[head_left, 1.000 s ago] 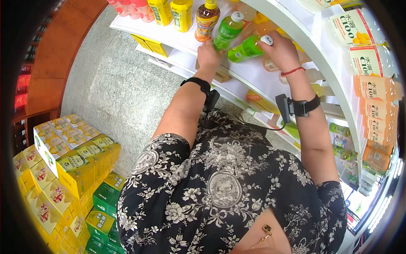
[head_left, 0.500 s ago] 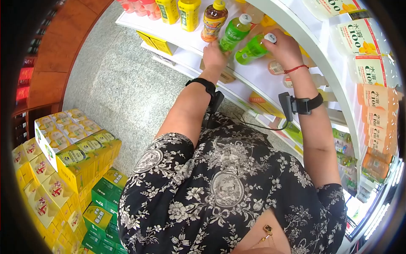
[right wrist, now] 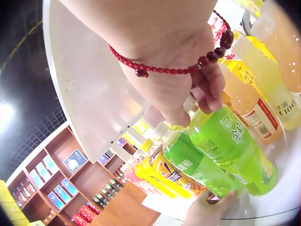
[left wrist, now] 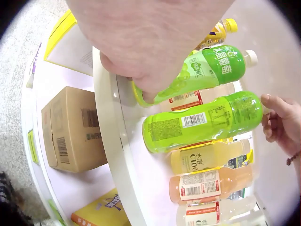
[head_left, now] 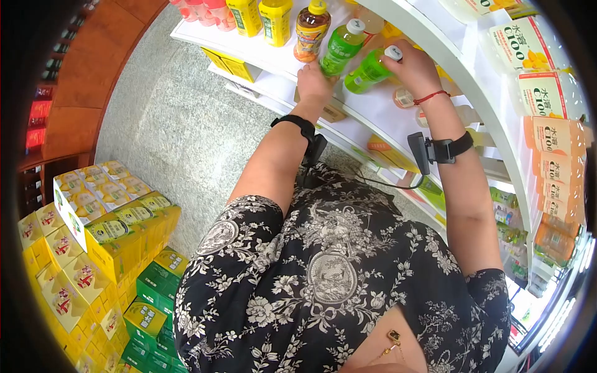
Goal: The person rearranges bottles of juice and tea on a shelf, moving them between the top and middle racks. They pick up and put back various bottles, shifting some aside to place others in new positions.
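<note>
My left hand (head_left: 315,82) grips the base of a green grape drink bottle (head_left: 342,48) at the front edge of a white shelf (head_left: 388,118). In the left wrist view this bottle's label (left wrist: 225,66) faces the camera. By its white-capped top, my right hand (head_left: 415,68) holds a second green drink bottle (head_left: 367,74) just to the right. In the right wrist view, the second bottle (right wrist: 230,146) stands beside the first, leaning somewhat, and fingers cover its cap. An amber drink bottle (head_left: 311,31) with a yellow cap stands left of both.
Yellow drink bottles (head_left: 275,22) and pink ones (head_left: 217,13) line the shelf further left. Pale and orange juice bottles (left wrist: 197,186) lie beyond the second green bottle in the left wrist view. A cardboard box (left wrist: 73,129) sits one shelf lower. Yellow cartons (head_left: 130,236) are stacked on the floor.
The bottle in the right hand has turned slightly more upright and come a little nearer the other green bottle. The left hand stays at its bottle's base. The head view has shifted slightly.
</note>
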A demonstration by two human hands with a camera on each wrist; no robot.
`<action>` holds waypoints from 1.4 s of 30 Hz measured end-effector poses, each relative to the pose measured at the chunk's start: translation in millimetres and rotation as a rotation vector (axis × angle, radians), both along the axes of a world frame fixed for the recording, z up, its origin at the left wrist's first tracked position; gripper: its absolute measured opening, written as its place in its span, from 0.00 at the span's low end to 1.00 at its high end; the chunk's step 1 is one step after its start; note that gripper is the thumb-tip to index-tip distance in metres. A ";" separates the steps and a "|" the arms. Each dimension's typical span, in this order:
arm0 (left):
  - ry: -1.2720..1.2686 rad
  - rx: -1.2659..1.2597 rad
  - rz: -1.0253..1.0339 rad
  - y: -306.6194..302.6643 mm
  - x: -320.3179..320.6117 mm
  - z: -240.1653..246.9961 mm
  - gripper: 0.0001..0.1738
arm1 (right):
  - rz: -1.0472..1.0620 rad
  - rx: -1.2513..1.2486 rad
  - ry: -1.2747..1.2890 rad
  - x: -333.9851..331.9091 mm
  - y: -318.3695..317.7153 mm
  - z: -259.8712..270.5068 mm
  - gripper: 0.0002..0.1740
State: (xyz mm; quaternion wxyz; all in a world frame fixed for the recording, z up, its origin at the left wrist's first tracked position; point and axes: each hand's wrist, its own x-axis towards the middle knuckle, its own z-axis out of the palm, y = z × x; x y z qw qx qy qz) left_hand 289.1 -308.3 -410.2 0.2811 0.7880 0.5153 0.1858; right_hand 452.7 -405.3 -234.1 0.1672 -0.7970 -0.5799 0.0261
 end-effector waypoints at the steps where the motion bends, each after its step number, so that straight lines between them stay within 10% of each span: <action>1: -0.001 0.012 -0.017 0.4 -1.5 1.4 0.36 | 0.011 0.026 -0.008 -0.3 -0.2 -1.5 0.20; 42: -0.119 0.031 0.248 55.6 -27.1 1.8 0.37 | -0.193 -0.005 0.265 -1.6 -8.7 -12.3 0.22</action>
